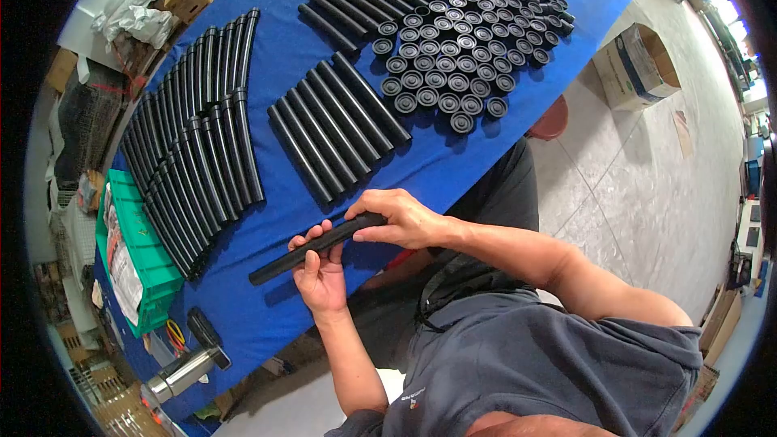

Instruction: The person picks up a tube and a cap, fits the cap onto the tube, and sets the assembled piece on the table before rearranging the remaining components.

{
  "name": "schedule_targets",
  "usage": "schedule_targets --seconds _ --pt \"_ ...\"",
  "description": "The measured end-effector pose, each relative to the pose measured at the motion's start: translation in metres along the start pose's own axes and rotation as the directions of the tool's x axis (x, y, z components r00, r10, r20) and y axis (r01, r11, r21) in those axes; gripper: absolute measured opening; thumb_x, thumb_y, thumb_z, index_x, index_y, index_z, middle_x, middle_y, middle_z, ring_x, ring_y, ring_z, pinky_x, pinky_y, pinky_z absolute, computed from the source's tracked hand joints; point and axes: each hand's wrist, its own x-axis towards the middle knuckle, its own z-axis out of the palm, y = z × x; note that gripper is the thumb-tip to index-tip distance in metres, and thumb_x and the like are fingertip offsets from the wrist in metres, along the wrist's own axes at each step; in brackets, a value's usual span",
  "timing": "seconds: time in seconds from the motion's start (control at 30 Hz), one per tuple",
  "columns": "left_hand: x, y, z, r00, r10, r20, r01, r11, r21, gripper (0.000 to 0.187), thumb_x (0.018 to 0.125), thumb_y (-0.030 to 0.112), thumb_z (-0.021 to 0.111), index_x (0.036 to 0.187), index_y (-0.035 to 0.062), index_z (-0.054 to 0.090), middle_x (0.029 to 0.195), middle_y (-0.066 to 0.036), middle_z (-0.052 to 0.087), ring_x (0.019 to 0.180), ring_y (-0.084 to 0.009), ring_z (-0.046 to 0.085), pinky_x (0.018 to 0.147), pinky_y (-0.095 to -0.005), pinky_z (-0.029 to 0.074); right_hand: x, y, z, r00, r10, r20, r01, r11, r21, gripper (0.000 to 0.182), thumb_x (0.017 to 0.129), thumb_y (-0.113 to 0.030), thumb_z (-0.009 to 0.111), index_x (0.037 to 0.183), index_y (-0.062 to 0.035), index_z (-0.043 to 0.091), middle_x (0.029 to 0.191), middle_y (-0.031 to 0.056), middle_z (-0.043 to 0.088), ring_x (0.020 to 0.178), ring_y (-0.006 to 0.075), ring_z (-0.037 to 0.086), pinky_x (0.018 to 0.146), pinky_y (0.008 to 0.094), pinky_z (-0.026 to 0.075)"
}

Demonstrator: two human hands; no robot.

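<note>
Gripping a black tube (312,249) over the table (283,57) edge, the left hand (321,275) is steadying its middle while the right hand (402,218) is closing fingers around its 2 o'clock end; caps (461,48) are lying at 12.

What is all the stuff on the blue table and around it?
held tube: one, black, in both hands at the table's near edge
straight tubes: a row, black, middle of table
curved tubes: many, black, left side
round caps: a big cluster, black, far right
table: one, blue cover
crate: one, green, left of table
cardboard box: one, brown, on the floor
metal flask: one, silver, near corner
left hand: under the tube
right hand: over the tube's end
</note>
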Motion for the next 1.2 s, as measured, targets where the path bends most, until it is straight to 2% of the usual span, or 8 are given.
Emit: schedule_targets --seconds 0.27,0.37,0.5,0.73,0.83,0.97,1.1,1.2 --pt "-0.001 0.001 -0.001 0.999 -0.029 -0.027 0.028 0.999 -0.039 0.03 0.099 0.007 0.062 0.129 0.0035 0.059 0.138 -0.023 0.059 0.137 -0.0386 0.051 0.113 -0.0578 0.046 -0.003 -0.002 0.007 0.991 -0.127 -0.046 0.126 0.992 -0.029 0.034 0.087 -0.022 0.077 0.112 -0.0007 0.066 0.094 0.0153 0.066 0.091 0.0334 0.067 0.077 0.041 0.053" --pt "-0.001 0.001 -0.006 1.0 -0.018 -0.006 0.018 0.999 -0.038 0.03 0.1 0.009 0.062 0.129 0.0039 0.059 0.138 -0.022 0.06 0.137 -0.0386 0.051 0.113 -0.0582 0.045 0.001 -0.009 -0.004 0.995 0.052 0.087 -0.054 0.998 0.026 0.032 0.087 -0.017 0.076 0.113 -0.0015 0.065 0.098 0.0146 0.065 0.094 0.0334 0.067 0.079 0.0415 0.054" --pt "0.0 0.002 0.004 0.997 -0.041 -0.06 0.041 0.999 -0.012 0.029 0.1 0.009 0.062 0.129 0.0041 0.059 0.137 -0.021 0.061 0.137 -0.0385 0.051 0.113 -0.0575 0.046 -0.001 0.002 0.005 0.973 -0.223 -0.053 0.221 0.975 -0.033 0.038 0.086 -0.017 0.077 0.118 -0.0018 0.063 0.101 0.0151 0.065 0.096 0.0331 0.067 0.081 0.0405 0.054" --pt "-0.001 0.002 -0.002 0.998 -0.046 -0.052 0.043 0.998 -0.045 0.029 0.101 0.009 0.061 0.129 0.004 0.059 0.135 -0.021 0.062 0.134 -0.0383 0.053 0.112 -0.0547 0.047 -0.002 -0.007 -0.004 0.996 -0.016 0.089 0.019 0.999 -0.034 0.032 0.086 -0.011 0.076 0.115 -0.0022 0.062 0.112 0.0154 0.063 0.101 0.0358 0.066 0.085 0.0421 0.055" --pt "0.001 0.002 0.002 0.998 -0.051 -0.048 0.05 0.999 -0.017 0.029 0.101 0.009 0.06 0.129 0.0037 0.059 0.135 -0.022 0.062 0.134 -0.0385 0.053 0.112 -0.0547 0.048 -0.003 -0.004 0.01 0.972 -0.236 -0.001 0.235 0.967 -0.097 0.034 0.087 -0.017 0.077 0.114 -0.0016 0.063 0.104 0.0156 0.066 0.099 0.0363 0.066 0.081 0.0403 0.054" --pt "0.0 0.0 -0.003 0.999 -0.03 -0.031 0.029 1.0 -0.009 0.029 0.101 0.009 0.059 0.129 0.0038 0.059 0.136 -0.023 0.061 0.134 -0.0388 0.053 0.112 -0.0555 0.048 0.003 -0.022 -0.008 0.968 0.176 0.177 -0.179 0.984 -0.001 0.032 0.086 -0.012 0.076 0.113 -0.0013 0.063 0.109 0.0156 0.064 0.104 0.0351 0.066 0.083 0.0408 0.055" --pt "0.001 0.001 0.002 0.997 -0.055 -0.059 0.056 0.998 0.005 0.028 0.102 0.009 0.058 0.13 0.0041 0.058 0.137 -0.023 0.06 0.135 -0.039 0.052 0.112 -0.0566 0.047 -0.001 0.005 0.008 0.97 -0.219 -0.109 0.211 0.974 -0.081 0.035 0.086 -0.018 0.08 0.115 -0.0024 0.067 0.1 0.0125 0.069 0.089 0.0269 0.069 0.074 0.0361 0.054" --pt "0.0 0.001 -0.003 0.998 -0.044 -0.033 0.045 0.999 0.008 0.028 0.102 0.01 0.058 0.13 0.0041 0.058 0.138 -0.023 0.059 0.136 -0.0388 0.052 0.113 -0.0566 0.046 -0.001 -0.002 0.005 0.986 -0.149 -0.075 0.147 0.988 -0.038 0.034 0.086 -0.016 0.079 0.114 -0.0025 0.067 0.101 0.0126 0.068 0.092 0.0275 0.069 0.078 0.0367 0.054"
